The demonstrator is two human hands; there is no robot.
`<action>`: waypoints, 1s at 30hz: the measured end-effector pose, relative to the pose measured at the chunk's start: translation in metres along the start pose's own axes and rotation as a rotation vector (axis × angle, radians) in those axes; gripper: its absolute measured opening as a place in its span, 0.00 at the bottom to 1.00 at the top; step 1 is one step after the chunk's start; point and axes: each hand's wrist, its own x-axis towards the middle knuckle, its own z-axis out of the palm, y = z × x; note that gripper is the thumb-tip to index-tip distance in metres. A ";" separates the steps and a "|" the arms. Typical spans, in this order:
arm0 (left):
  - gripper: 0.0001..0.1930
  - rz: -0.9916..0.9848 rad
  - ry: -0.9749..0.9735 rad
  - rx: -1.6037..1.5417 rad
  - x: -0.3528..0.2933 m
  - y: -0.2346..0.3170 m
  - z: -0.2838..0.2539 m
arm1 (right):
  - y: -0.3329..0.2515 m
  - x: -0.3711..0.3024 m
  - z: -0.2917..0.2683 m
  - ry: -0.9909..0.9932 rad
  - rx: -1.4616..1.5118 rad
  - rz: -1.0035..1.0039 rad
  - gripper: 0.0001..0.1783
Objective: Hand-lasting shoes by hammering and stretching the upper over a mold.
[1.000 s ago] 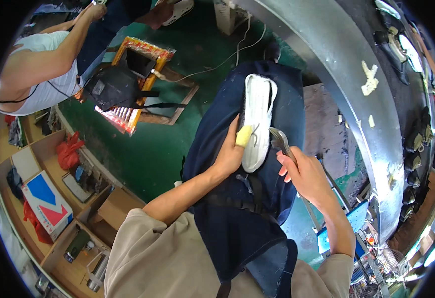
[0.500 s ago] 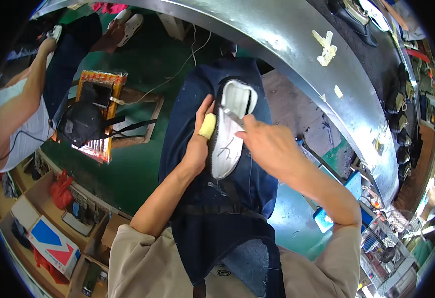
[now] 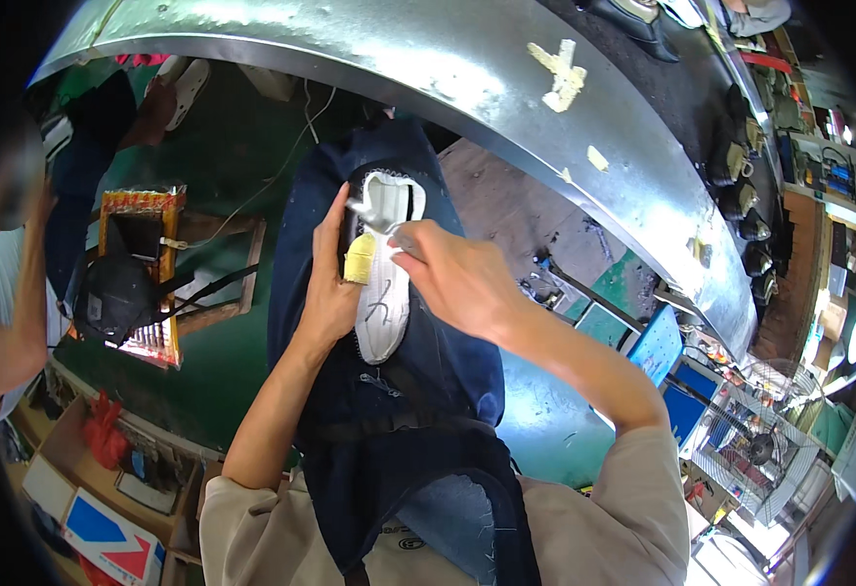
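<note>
A shoe [image 3: 384, 311] lies bottom up on my dark blue apron [image 3: 462, 361], its white underside showing inside a dark stitched edge. My left hand [image 3: 330, 293] is curled along its left side, gripping it; a yellow finger guard [image 3: 359, 259] covers a digit pressed to the edge. My right hand [image 3: 452, 273] is closed on a small grey metal tool [image 3: 367, 211], whose flat end lies across the underside toward the left edge. Fingers hide most of its handle, and I cannot tell its exact kind.
A metal-topped bench [image 3: 467, 83] curves across the far side, with dark shoes [image 3: 749, 225] at right. On the left are a low stool with a black bag [image 3: 117, 298], a cable, and another person's arm [image 3: 22, 313]. A wire-cage fan [image 3: 760, 439] stands at right.
My right hand has moved left over the shoe's middle, and the tool's end now reaches the left edge. My left hand keeps its grip. The whole view has shifted.
</note>
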 end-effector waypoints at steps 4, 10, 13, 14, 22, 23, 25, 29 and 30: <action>0.40 0.090 0.003 0.035 -0.002 -0.008 -0.004 | 0.005 0.025 0.003 -0.351 -0.217 0.054 0.14; 0.44 0.067 -0.075 0.043 -0.001 0.009 -0.005 | 0.009 0.021 0.003 -0.145 -0.132 -0.007 0.14; 0.48 0.161 -0.031 -0.244 -0.003 -0.007 -0.005 | 0.007 0.027 0.007 -0.216 -0.156 0.024 0.14; 0.48 0.057 -0.031 -0.303 -0.008 -0.012 -0.008 | 0.004 0.022 0.010 -0.127 -0.085 0.033 0.15; 0.40 -0.302 -0.470 -0.319 -0.004 0.033 -0.075 | 0.035 -0.032 0.024 0.067 0.474 0.524 0.15; 0.39 -0.178 -0.652 -0.051 -0.007 0.050 -0.083 | 0.031 -0.031 0.024 0.060 0.489 0.536 0.15; 0.35 -0.031 -0.720 0.383 -0.024 0.050 -0.094 | 0.031 -0.020 0.020 0.007 0.425 0.547 0.16; 0.31 -0.504 -0.418 0.117 -0.092 0.048 -0.145 | 0.040 -0.021 0.034 -0.028 0.291 0.460 0.16; 0.30 -0.518 -0.285 0.082 -0.114 0.027 -0.160 | 0.035 -0.019 0.034 -0.023 0.306 0.457 0.16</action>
